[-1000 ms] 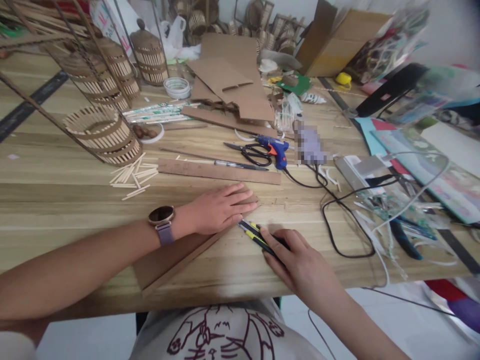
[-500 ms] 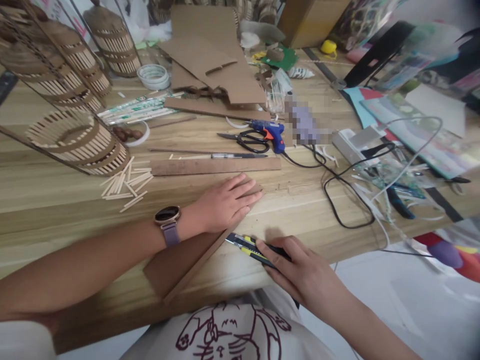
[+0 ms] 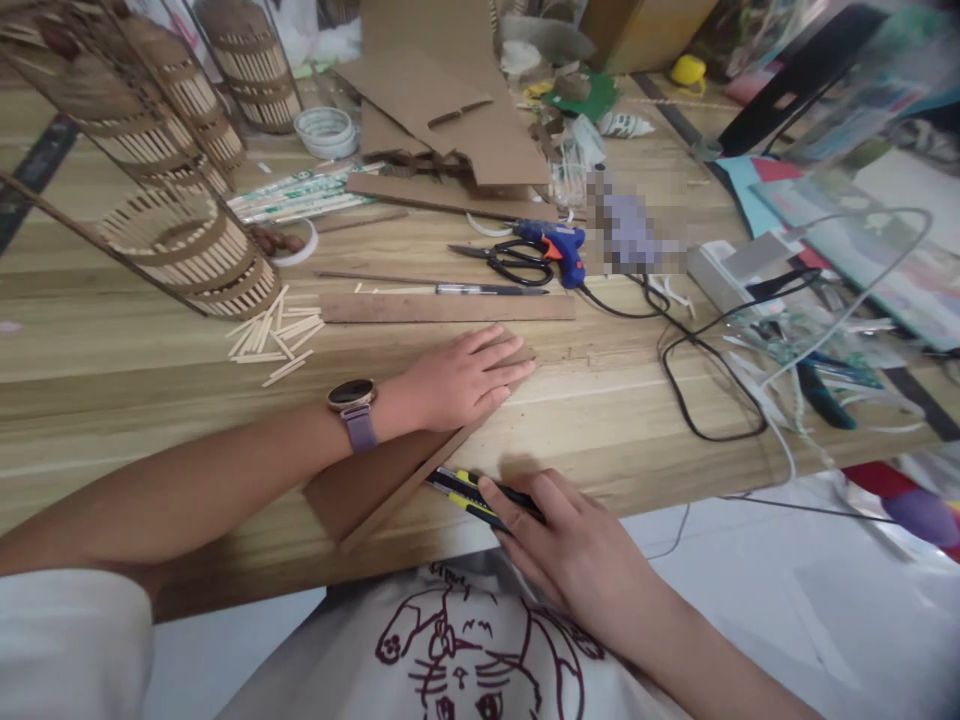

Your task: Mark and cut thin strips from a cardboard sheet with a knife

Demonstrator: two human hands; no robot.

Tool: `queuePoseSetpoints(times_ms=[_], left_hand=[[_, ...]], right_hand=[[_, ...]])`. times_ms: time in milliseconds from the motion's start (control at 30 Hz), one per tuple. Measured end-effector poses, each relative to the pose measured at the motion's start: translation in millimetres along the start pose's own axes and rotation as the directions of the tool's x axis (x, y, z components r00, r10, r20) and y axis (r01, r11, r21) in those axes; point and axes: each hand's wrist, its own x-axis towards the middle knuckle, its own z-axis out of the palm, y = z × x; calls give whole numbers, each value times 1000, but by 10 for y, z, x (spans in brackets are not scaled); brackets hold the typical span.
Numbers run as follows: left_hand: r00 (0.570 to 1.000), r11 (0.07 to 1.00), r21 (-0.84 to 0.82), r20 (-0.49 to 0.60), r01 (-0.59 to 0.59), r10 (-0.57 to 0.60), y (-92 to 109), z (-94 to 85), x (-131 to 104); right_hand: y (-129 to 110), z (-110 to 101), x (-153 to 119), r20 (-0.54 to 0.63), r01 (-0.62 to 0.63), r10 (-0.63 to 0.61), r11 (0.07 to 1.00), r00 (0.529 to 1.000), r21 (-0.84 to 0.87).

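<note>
My left hand [image 3: 469, 380] lies flat with its fingers spread, pressing on a brown cardboard piece [image 3: 360, 495] near the table's front edge. A narrow strip runs along the cardboard's right side. My right hand [image 3: 555, 530] is wrapped round a black and yellow utility knife [image 3: 472, 495]. The knife's tip meets the edge of that strip, just below my left hand. Beyond my left hand lies a cardboard strip [image 3: 450, 307], with a pen [image 3: 491, 290] along its far edge.
Slatted baskets [image 3: 187, 250] and loose sticks [image 3: 274, 338] are at the left. Scissors [image 3: 517, 262], a blue glue gun [image 3: 559, 245] and stacked cardboard [image 3: 450, 60] lie farther back. Cables [image 3: 675, 395] and a white power strip [image 3: 724, 280] are at the right.
The knife in my right hand has moved down and left along the cardboard edge, toward me. My left hand stays on the cardboard. The whole view has shifted slightly.
</note>
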Motion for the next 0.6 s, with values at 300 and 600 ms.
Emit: queuePoseSetpoints(times_ms=[300, 600], left_hand=[[998, 999, 39, 56, 35, -37, 34, -44, 19], [998, 999, 12, 43, 35, -36, 31, -42, 5]], right_hand=[[-10, 61, -5, -23, 80, -82, 996, 996, -44], [-58, 90, 41, 4, 113, -113, 994, 994, 3]])
